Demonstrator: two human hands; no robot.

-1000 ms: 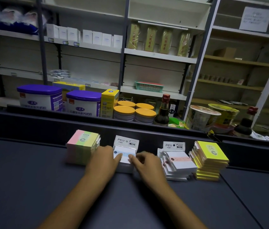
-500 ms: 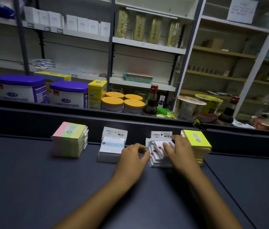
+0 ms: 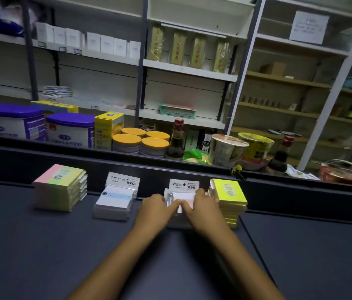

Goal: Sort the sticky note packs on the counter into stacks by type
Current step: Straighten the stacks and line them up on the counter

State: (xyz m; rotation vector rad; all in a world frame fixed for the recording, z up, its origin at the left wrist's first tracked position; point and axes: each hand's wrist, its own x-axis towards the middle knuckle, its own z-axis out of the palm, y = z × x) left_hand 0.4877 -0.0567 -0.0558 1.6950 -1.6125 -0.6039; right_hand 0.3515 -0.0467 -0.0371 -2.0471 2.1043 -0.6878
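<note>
Four stacks of sticky note packs stand in a row on the dark counter (image 3: 41, 245). From the left: a pink-green-yellow stack (image 3: 60, 187), a white stack with a blue stripe (image 3: 115, 200), a white-and-pink stack (image 3: 183, 197), and a bright yellow stack (image 3: 230, 198). My left hand (image 3: 154, 207) and my right hand (image 3: 203, 205) both rest on the white-and-pink stack, one at each side. Their fingertips nearly meet on its top pack. The hands hide most of that stack.
A raised dark ledge (image 3: 149, 167) runs behind the stacks. Beyond it stand purple-lidded tins (image 3: 69, 131), orange-lidded jars (image 3: 140, 141), a sauce bottle (image 3: 176, 141) and cup noodles (image 3: 227, 148). Shelving fills the background. A seam (image 3: 257, 252) splits the counter at the right.
Both hands left the blue-striped white stack and moved right onto the white-and-pink stack. Its skewed packs now sit more squarely together under my hands.
</note>
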